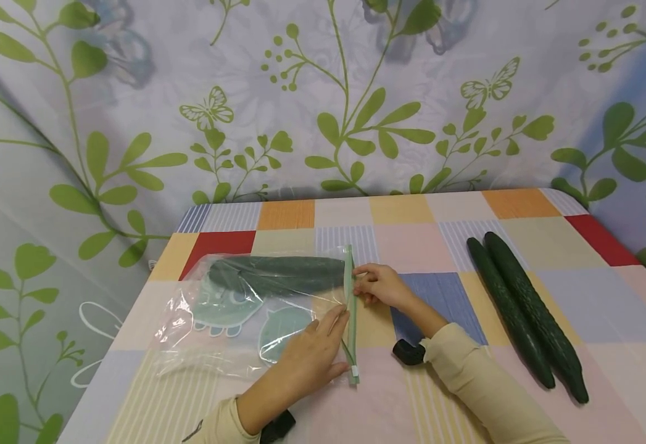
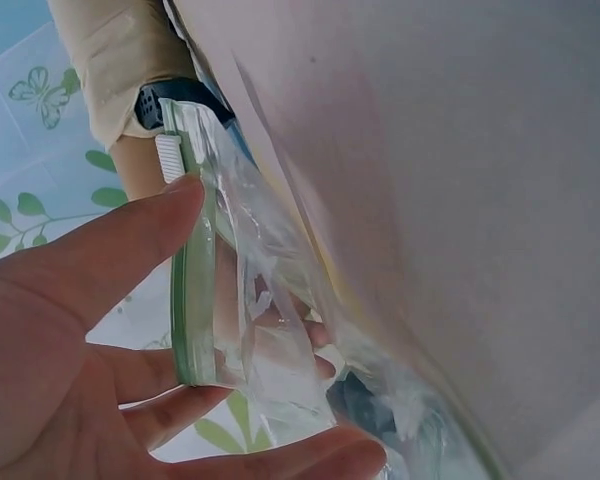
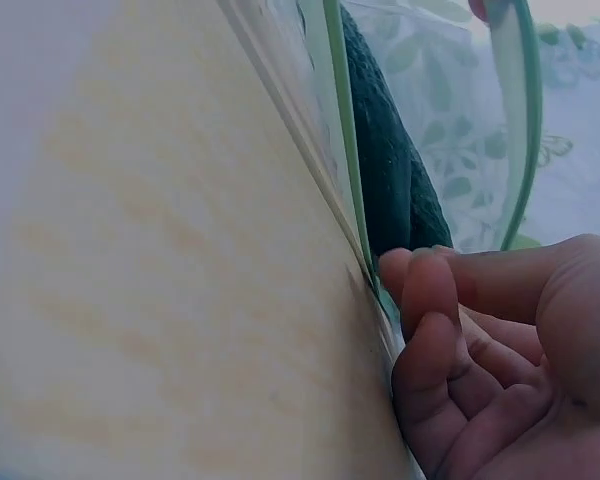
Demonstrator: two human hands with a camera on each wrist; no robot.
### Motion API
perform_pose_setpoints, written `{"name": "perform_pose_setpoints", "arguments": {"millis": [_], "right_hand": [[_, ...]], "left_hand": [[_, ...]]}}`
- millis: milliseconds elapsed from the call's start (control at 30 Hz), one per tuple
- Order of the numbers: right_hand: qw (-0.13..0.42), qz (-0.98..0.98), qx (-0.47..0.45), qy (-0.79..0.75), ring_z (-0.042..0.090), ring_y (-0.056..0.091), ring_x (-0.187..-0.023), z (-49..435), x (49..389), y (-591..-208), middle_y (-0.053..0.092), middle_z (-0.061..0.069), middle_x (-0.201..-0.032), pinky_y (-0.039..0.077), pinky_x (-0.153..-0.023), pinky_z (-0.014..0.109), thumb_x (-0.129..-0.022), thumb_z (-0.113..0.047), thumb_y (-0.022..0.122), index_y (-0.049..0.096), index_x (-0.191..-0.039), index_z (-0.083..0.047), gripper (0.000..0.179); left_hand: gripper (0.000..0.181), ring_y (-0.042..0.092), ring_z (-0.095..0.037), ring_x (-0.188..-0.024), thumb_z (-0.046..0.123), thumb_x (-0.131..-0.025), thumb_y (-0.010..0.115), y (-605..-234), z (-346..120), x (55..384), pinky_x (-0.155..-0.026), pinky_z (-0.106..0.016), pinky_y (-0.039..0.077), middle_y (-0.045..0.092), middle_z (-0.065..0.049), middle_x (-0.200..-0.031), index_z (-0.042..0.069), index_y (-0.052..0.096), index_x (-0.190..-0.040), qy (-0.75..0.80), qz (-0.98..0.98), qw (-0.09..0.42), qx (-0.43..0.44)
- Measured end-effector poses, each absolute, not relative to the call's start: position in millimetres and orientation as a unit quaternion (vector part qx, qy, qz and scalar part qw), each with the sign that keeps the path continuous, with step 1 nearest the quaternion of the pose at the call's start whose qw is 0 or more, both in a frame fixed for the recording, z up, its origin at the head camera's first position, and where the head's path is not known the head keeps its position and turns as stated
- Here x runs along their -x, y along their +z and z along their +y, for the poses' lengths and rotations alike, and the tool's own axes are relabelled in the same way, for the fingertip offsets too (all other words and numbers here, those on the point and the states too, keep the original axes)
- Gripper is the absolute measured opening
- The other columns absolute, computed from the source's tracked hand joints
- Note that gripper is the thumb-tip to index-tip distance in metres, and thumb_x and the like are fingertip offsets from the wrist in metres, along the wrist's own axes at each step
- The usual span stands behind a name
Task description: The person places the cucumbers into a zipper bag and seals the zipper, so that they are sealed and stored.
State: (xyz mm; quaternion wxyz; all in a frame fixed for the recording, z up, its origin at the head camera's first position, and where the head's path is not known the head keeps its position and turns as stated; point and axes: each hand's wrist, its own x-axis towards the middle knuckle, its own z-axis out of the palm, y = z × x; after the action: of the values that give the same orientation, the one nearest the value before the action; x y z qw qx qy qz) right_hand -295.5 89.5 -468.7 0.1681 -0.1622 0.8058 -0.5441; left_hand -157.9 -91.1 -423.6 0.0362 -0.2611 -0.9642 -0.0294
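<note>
A clear zip bag point(image 1: 228, 351) with a green strip point(image 1: 354, 333) along its mouth and a white slider lies flat on the table. Dark green cucumber point(image 1: 278, 274) shows through its film along the far side. With its thumb against the strip near the slider point(image 2: 170, 158) and fingers on the other side, my left hand point(image 1: 308, 351) holds the mouth edge. My right hand point(image 1: 386, 287) has curled fingers, pinching the bag's mouth by the cucumber's end. In the right wrist view, the bag's two green edges stand apart beside the cucumber point(image 3: 380, 140).
Two long cucumbers point(image 1: 534, 314) lie side by side on the right of the patchwork tablecloth point(image 1: 334, 213). A curtain with leaf and butterfly prints point(image 1: 278, 111) hangs behind the table. Black wrist devices point(image 1: 408, 353) sit on both wrists.
</note>
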Motion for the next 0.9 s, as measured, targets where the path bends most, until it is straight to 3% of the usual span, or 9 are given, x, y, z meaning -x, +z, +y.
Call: {"name": "perform_pose_setpoints", "arguments": {"millis": [433,667,900], "right_hand": [[0.137,0.835,0.174,-0.503,0.013,0.055,-0.061,117.2,280.7,-469.3,0.065,0.012,-0.083,0.048,-0.057,0.026,-0.089,-0.012,0.057,0.051,-0.122,0.005,0.038],[0.124,0.839,0.187,-0.496,0.016,0.060,-0.067,135.9,265.3,-465.7,0.064,0.016,-0.090,0.051,-0.060,0.027,-0.089,-0.011,0.056,0.048,-0.124,0.007,0.040],[0.091,0.879,0.168,-0.436,0.013,0.060,-0.069,163.3,247.4,-460.1,0.064,0.013,-0.095,0.048,-0.058,0.026,-0.089,-0.015,0.057,0.049,-0.126,-0.001,0.040]], "left_hand": [[0.080,0.061,-0.027,-0.093,0.044,-0.073,0.071,-420.7,-86.1,158.2,-0.053,-0.029,0.050,0.037,-0.003,-0.138,0.005,0.040,-0.135,-0.046,-0.962,0.048,0.264],[0.080,0.060,-0.030,-0.096,0.044,-0.073,0.071,-419.0,-86.3,157.2,-0.055,-0.031,0.052,0.036,-0.004,-0.138,0.004,0.040,-0.135,-0.054,-0.964,0.038,0.259],[0.080,0.061,-0.029,-0.092,0.044,-0.073,0.071,-418.8,-84.0,158.0,-0.053,-0.030,0.051,0.037,-0.006,-0.137,0.003,0.040,-0.134,-0.049,-0.962,0.051,0.265]]}}
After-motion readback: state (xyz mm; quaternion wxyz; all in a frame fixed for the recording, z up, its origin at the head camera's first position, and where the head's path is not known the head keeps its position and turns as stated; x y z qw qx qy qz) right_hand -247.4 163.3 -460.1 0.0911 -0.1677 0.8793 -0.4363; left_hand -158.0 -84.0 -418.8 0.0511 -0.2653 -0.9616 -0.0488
